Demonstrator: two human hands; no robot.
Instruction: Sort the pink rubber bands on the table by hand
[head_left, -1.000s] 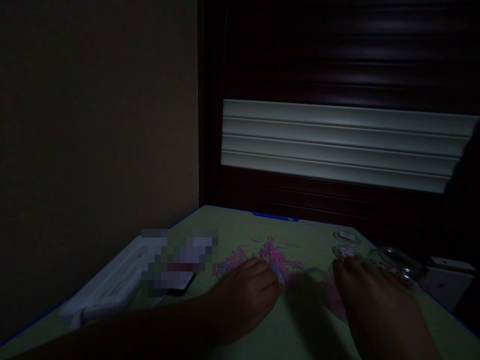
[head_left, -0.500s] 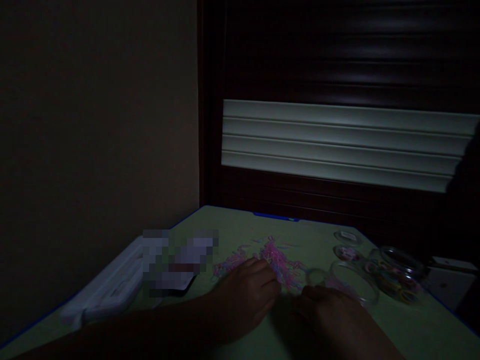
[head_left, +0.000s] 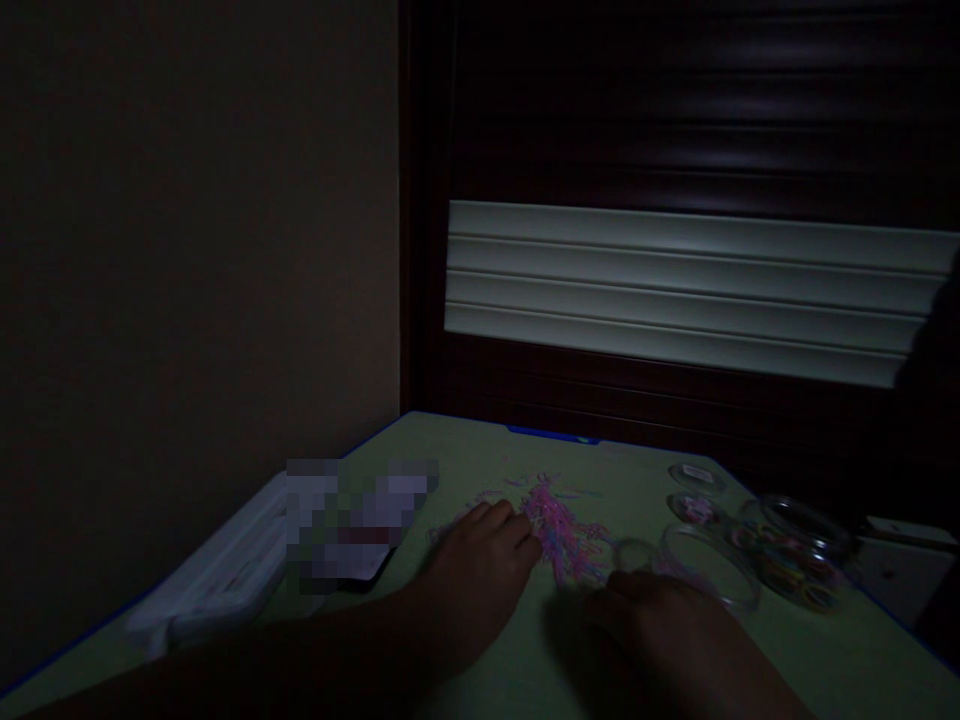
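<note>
In dim light, a loose heap of small pink, blue and pale bands (head_left: 559,535), looking like little elastics, lies mid-table. My left hand (head_left: 484,575) is over its left part, back upward, fingers bent down and close together; the fingertips and anything under them are hidden. Just right of and nearer than the heap, my right hand (head_left: 660,625) rests low with curled fingers, and I cannot make out what they hold. Beyond it stands an open clear round container (head_left: 742,595) with some pinkish bits inside. A small clear ring or lid (head_left: 636,553) is beside that.
A clear jar (head_left: 806,560) of coloured hair ties sits at right, near two small round clear containers (head_left: 697,478). A pale device or box (head_left: 900,570) is at the right edge. At left are a white tray-like case (head_left: 217,570) and a blurred flat packet (head_left: 375,530). Walls border the table (head_left: 450,435).
My left hand has shifted slightly left, covering more of the heap's left part and uncovering some of its middle. My right hand has hardly moved.
</note>
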